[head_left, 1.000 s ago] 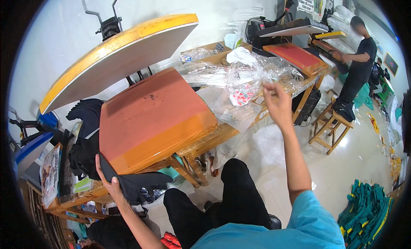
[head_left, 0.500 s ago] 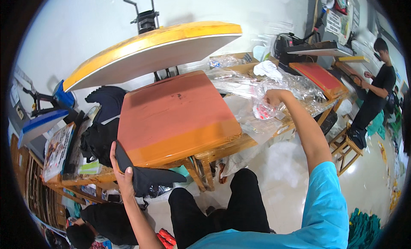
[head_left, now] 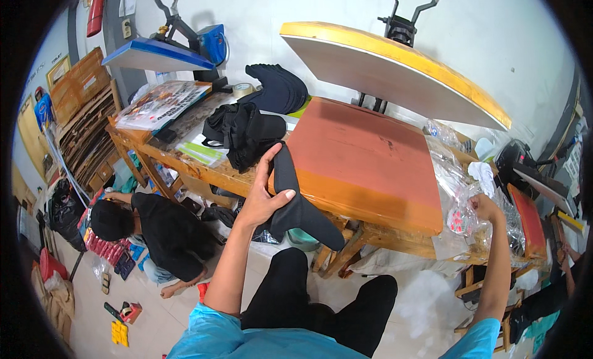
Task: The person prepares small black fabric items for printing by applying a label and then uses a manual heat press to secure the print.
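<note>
At the far left, flattened cardboard boxes (head_left: 86, 121) are stacked against the wall, and a person in a black shirt (head_left: 162, 232) is seen crouched on the floor below the wooden table (head_left: 204, 167). A small blue heat press (head_left: 167, 50) is set at the table's back left corner, with a printed sheet in clear plastic (head_left: 162, 102) lying just in front of it. A heap of black garments (head_left: 244, 133) is piled further right on the table, and a stack of dark folded caps (head_left: 278, 90) lies behind it.

The left hand (head_left: 262, 195) is raised at the front edge of the table and is closed on a black fabric piece (head_left: 296, 201), the thumb laid across its front; the piece is held partly over the corner of the press and hangs down below the table edge. The large heat press is seen open: its orange lower platen (head_left: 364, 155) lies flat on the table and its yellow-edged upper plate (head_left: 395, 71) is tilted up above it.

To the right, the right hand (head_left: 485, 207) is closed on a clear plastic bag (head_left: 460, 201) from a pile of such bags at the platen's right edge. Another press with a red platen (head_left: 525, 220) stands further right.
</note>
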`<state>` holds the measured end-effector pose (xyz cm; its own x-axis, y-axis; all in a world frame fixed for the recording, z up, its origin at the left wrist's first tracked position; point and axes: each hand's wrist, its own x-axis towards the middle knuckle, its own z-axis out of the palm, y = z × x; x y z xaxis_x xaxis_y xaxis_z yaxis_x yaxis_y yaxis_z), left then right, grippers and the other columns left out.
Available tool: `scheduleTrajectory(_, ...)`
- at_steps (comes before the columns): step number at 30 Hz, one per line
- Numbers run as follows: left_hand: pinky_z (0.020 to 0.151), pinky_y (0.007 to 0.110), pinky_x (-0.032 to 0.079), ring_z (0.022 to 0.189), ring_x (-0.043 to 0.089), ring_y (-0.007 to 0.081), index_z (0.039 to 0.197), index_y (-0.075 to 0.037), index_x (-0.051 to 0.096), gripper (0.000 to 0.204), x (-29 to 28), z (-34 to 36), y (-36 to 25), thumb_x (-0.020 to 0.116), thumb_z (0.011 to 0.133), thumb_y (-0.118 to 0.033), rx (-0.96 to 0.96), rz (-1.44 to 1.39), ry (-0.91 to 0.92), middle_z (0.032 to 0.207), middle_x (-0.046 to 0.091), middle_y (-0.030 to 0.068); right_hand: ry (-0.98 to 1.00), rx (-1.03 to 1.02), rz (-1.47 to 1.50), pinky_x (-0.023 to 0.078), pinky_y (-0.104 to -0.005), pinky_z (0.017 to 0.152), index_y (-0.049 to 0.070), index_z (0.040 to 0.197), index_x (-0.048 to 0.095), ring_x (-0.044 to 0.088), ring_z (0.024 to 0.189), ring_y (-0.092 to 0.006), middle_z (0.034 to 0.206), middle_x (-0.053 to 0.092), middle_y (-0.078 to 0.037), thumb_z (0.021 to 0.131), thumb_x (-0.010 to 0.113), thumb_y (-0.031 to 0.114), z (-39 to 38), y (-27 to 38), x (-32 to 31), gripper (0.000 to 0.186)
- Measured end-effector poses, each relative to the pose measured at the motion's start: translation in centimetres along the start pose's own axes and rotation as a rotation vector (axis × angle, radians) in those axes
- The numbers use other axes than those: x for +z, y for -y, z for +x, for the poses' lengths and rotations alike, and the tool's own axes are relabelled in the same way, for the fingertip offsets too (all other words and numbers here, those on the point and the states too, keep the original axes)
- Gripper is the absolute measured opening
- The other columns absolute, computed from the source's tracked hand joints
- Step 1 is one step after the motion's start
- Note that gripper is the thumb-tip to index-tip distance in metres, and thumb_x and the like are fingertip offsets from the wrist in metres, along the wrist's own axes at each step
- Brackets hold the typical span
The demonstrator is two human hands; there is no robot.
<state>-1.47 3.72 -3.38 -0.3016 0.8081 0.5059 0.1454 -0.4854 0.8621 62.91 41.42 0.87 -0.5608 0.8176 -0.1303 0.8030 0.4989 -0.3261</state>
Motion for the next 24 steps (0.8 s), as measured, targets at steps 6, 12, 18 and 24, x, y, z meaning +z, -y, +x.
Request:
scheduleTrajectory(6,0.136,0.045,0.019,0.165,0.025,0.032,0.173,-0.008,0.029,0.111,-0.6,0.4,0.5,0.089,0.083,-0.031,0.023,0.088,0.005,0.175,0.031,0.0176,-0.095,0.03,0.0,0.046,-0.0307,0.06,-0.002,0.084,0.072,0.056,0.067,-0.0091,0.073,0.064,0.002,0.076,0.061,-0.011,-0.9,0.4,-0.2,0.016)
scheduleTrajectory(12,0.136,0.046,0.018,0.166,0.023,0.0347,0.173,-0.008,0.029,0.113,-0.5,0.7,-0.3,0.09,0.082,-0.034,0.014,0.161,0.031,0.176,0.029,0.0202,-0.179,0.08,0.07,0.05,-0.0306,0.06,-0.004,0.095,0.074,0.064,0.068,-0.0128,0.078,0.07,-0.003,0.078,0.064,-0.01,-2.4,-0.3,-0.4,0.021)
scheduleTrajectory(18,0.135,0.045,0.019,0.165,0.026,0.0319,0.173,-0.007,0.03,0.113,-0.9,0.6,0.3,0.089,0.081,-0.034,0.027,0.195,0.014,0.175,0.032,0.0173,-0.206,0.067,-0.045,0.05,-0.0323,0.057,-0.003,0.097,0.069,0.063,0.063,-0.0138,0.074,0.067,-0.005,0.081,0.064,-0.009,-3.0,0.9,-1.2,0.017)
scheduleTrajectory(24,0.135,0.048,0.018,0.166,0.023,0.0341,0.174,-0.009,0.028,0.114,-1.2,0.6,0.8,0.091,0.082,-0.033,0.018,0.122,0.026,0.176,0.028,0.019,-0.258,0.027,-0.051,0.053,-0.0344,0.065,-0.001,0.091,0.07,0.065,0.071,-0.0145,0.078,0.069,-0.006,0.084,0.066,-0.007,-3.5,2.5,-1.2,0.01)
